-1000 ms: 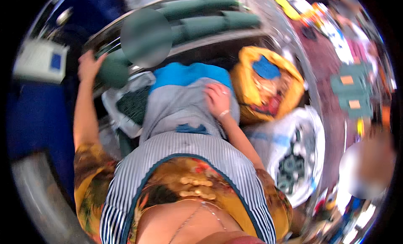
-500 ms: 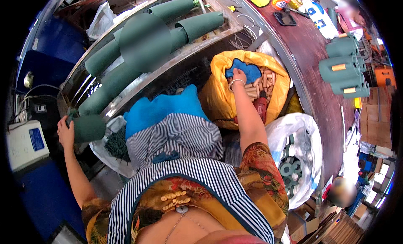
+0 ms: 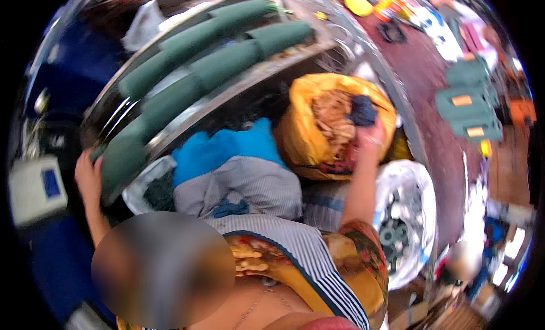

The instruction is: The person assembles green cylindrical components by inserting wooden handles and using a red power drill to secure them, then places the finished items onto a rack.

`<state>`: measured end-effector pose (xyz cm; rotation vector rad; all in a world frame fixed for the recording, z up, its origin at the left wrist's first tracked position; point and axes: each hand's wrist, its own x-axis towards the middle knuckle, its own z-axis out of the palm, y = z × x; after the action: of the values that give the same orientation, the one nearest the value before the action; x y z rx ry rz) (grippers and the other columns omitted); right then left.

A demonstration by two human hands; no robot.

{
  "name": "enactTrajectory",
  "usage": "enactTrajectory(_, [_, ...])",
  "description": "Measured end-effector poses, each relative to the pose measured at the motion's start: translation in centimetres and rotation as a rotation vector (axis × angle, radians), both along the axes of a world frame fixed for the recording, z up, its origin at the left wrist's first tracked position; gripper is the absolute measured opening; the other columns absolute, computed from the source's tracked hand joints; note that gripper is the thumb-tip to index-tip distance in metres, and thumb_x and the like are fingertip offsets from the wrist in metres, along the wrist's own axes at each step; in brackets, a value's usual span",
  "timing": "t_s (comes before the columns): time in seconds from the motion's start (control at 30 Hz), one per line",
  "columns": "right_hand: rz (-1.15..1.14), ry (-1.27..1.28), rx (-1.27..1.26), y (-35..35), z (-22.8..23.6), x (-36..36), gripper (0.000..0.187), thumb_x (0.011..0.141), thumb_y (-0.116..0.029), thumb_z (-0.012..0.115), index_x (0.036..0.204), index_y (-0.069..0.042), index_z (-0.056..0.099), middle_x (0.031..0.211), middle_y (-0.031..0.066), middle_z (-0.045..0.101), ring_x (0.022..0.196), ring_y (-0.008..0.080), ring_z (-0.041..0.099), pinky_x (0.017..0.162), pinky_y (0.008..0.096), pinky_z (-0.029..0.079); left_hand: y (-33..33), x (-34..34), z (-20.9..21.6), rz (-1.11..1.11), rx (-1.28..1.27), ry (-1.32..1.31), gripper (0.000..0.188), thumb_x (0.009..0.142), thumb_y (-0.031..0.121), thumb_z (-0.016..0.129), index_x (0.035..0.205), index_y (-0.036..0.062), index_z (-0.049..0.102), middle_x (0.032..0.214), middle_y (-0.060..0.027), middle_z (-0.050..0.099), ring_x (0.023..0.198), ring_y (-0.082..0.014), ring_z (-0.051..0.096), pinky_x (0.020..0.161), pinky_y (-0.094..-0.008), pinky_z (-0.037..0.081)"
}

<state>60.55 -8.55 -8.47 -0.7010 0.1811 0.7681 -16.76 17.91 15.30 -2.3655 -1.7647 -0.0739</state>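
At the left, my left hand (image 3: 89, 174) is closed at the end of a dark green roll (image 3: 122, 165), its fingers partly hidden by the roll. This roll lies at the near left end of the trough, in line with other green rolls (image 3: 224, 63). My right hand (image 3: 370, 135), blurred by motion, is closed on a bunched dark blue cloth (image 3: 362, 111) at the right side of a yellow sack (image 3: 298, 137). Tan short sticks or plugs (image 3: 334, 117) fill the sack. A dark red tool-like thing (image 3: 340, 164) lies near the sack's front rim.
A metal trough (image 3: 187, 117) runs across the back left. A white bag of green rings (image 3: 423, 239) stands right of my right arm. Green rolls with orange labels (image 3: 465, 100) stand on the dark red table (image 3: 437, 176). A white box-shaped device (image 3: 34, 193) sits far left.
My right hand has moved rightward within the sack with the blue cloth, uncovering more tan pieces. The roll at my left hand has swung up toward the trough's line of rolls.
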Motion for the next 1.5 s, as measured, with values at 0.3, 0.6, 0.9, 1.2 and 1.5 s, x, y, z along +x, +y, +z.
enactTrajectory(0.3, [0.551,-0.243,0.771,-0.4,26.6,-28.5,0.046,0.093,-0.024,0.049,0.130,0.002,0.044,0.139,0.0210,0.047,0.125,0.0353,0.047,0.110,0.0494,0.032,-11.2,23.8,7.2,-0.899,0.267,-0.823,0.032,0.076,0.011,0.073,0.100,0.0065,0.052,0.138,-0.0156,0.051,0.137,-0.0439,0.035,0.113,-0.0521,0.027])
enactTrajectory(0.6, [-0.271,-1.943,0.163,-2.1,26.5,-36.1,0.043,0.097,-0.036,0.056,0.127,-0.004,0.056,0.127,0.0155,0.061,0.116,0.0318,0.052,0.095,0.0430,0.042,-21.6,28.6,5.4,-0.961,0.343,-1.124,0.028,0.092,0.030,0.056,0.099,0.0026,0.055,0.134,-0.0219,0.052,0.133,-0.0454,0.039,0.110,-0.0617,0.020])
enactTrajectory(0.9, [-0.132,-0.847,0.260,4.4,27.8,-28.2,0.046,0.099,-0.034,0.046,0.140,-0.012,0.043,0.146,0.0130,0.042,0.132,0.0298,0.043,0.107,0.0435,0.039,-23.1,31.5,2.6,-0.981,0.890,-0.960,0.025,0.073,0.021,0.073,0.094,0.0097,0.066,0.110,-0.0014,0.068,0.118,-0.0227,0.052,0.114,-0.0482,0.016])
enactTrajectory(1.2, [0.310,-0.111,0.412,2.9,20.7,-32.3,0.051,0.101,-0.046,0.045,0.138,-0.011,0.048,0.137,0.0044,0.055,0.129,0.0204,0.048,0.111,0.0370,0.036,-16.9,31.0,2.5,0.049,-1.232,-2.097,0.044,0.099,0.039,0.055,0.124,0.0025,0.059,0.124,-0.0103,0.062,0.111,-0.0233,0.059,0.099,-0.0388,0.044])
enactTrajectory(1.5, [0.692,-1.569,-0.149,2.7,22.5,-24.6,0.066,0.090,-0.018,0.065,0.146,-0.008,0.034,0.135,0.0096,0.055,0.118,0.0196,0.056,0.100,0.0316,0.043,-11.8,21.2,-1.0,0.051,-1.474,-1.722,0.035,0.098,0.034,0.057,0.107,0.0011,0.063,0.106,-0.0129,0.067,0.089,-0.0226,0.067,0.081,-0.0358,0.055])
